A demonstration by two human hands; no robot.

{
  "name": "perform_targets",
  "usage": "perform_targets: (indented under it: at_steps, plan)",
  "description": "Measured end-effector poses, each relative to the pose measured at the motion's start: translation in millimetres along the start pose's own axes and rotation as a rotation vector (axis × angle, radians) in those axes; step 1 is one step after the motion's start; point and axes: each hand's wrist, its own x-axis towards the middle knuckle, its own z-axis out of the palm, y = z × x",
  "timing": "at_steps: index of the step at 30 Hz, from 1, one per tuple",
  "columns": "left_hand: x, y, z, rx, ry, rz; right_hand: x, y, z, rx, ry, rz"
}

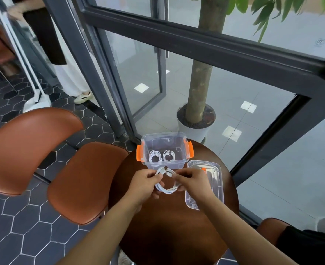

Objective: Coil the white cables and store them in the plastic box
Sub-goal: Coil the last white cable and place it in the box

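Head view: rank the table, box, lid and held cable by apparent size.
Largest to smallest:
table
box and lid: about alike, lid nearer the camera, so unranked
held cable

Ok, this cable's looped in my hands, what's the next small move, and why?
Probably carry the coil forward into the open plastic box: the left hand and right hand hold it looped, two coils lie inside, and the lid is off.
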Motion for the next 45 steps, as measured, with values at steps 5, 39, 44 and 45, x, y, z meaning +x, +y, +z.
perform_targets:
  at_steps: [5,39,44,45]
  plan:
    - [2,3,18,-0.021,0.011,-0.005,5,3,-12,0.116,0.002,0.043]
    - [128,-35,-51,0.701,0.107,0.315,93,2,23,0.099,0.224,0.227]
    - [163,-55,-49,1.124,0.144,0.626,128,7,14,-0.018,0.234,0.250]
    - [170,-59,-48,1.178,0.145,0.657,135,9,13,-0.037,0.244,0.249]
